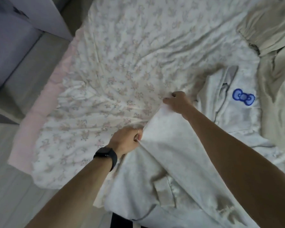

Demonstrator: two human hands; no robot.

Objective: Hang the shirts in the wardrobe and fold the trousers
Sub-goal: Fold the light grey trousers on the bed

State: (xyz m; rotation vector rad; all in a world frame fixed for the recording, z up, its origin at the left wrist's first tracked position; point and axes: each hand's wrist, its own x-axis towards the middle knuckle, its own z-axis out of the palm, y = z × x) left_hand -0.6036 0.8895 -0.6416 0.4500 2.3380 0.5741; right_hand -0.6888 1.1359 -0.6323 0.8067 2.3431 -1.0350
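Atop one garment [163,139]: left hand [127,140], right hand [178,102]

Bed sheet [122,63]: thin matt cloth, floral print, creased. White garment [163,145]: soft matt cloth, smooth. Beige garment [273,30], far right: matt woven cloth. Wristband [106,155]: black, matt.

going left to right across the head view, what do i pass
pink bed edge → floral sheet → left hand → right hand → blue bow emblem → beige trousers; both hands grip the white garment
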